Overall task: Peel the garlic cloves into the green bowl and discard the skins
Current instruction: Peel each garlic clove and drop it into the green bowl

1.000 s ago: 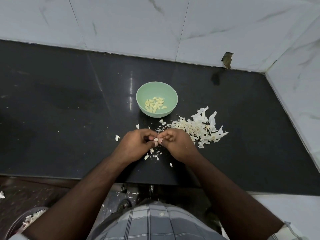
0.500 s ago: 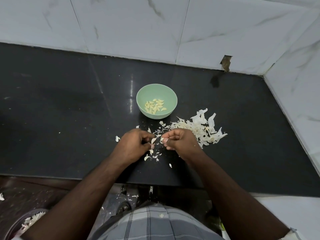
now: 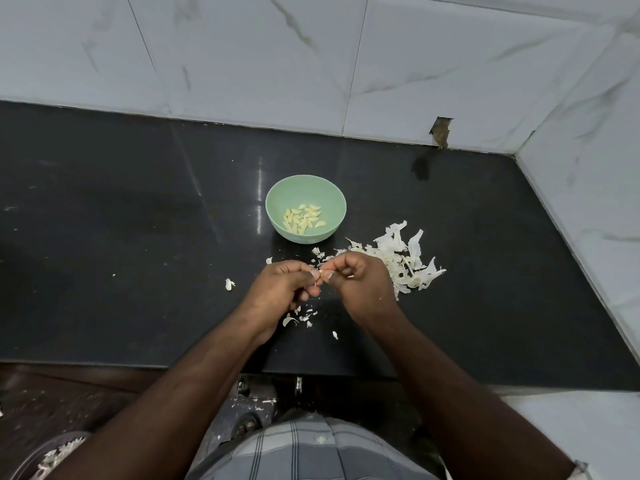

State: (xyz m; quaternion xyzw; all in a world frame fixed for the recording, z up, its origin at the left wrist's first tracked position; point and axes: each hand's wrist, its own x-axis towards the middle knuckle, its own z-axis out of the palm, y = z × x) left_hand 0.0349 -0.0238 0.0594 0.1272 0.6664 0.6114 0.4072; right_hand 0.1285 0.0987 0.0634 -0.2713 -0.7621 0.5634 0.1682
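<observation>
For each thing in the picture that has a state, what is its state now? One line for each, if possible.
green bowl: upright on the counter, holds peeled cloves
peeled cloves: loose in the bowl's bottom
garlic clove: pinched between both hands, mostly hidden
left hand: fingers curled, pinching the clove
right hand: fingers curled, pinching the clove
skin pile: heaped on the counter, right of the bowl
small skin bits: scattered under the hands
counter: black, glossy

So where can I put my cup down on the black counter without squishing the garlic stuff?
Left of the green bowl the black counter is bare up to the wall. The back right corner is free too. It is crowded right of the hands, at the skin pile, and under them, where scraps lie.
</observation>
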